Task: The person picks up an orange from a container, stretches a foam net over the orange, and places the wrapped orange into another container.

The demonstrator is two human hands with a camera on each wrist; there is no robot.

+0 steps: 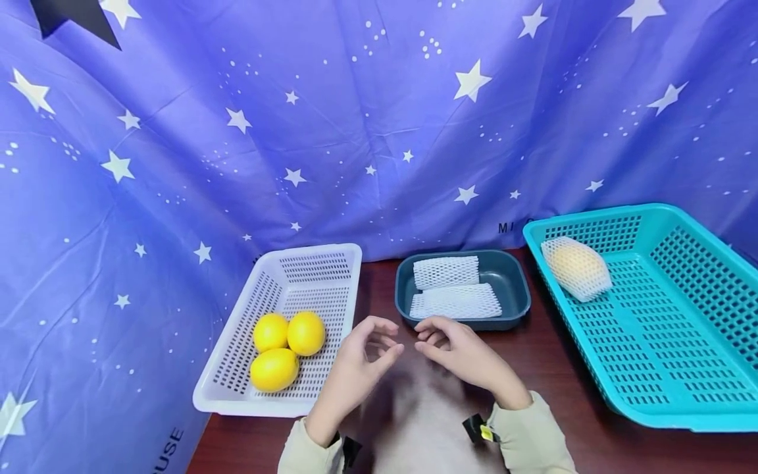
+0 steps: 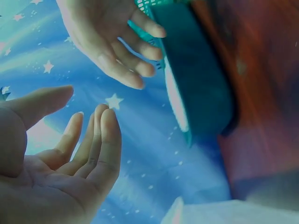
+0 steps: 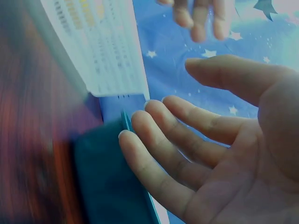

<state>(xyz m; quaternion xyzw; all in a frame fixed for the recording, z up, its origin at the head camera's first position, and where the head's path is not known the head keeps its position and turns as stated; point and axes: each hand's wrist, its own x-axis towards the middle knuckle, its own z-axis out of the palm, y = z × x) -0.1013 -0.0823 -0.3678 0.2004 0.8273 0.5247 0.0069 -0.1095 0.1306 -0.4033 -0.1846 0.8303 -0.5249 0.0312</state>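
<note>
Fingers (image 2: 110,140) of left hand (image 1: 355,365) and right hand (image 1: 474,359) loosely curved, empty; foam nets (image 1: 456,301) clear in head view alone.

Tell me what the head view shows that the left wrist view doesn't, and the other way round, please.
Only the head view shows the three yellow fruits in the white basket and the net-wrapped fruit in the teal basket.

Only the left wrist view gives a broad look at the palm of the left grip, mostly hidden in the head view.

Both show the left grip and right grip, holding nothing, plus the dark bin, the table and the starry curtain.
</note>
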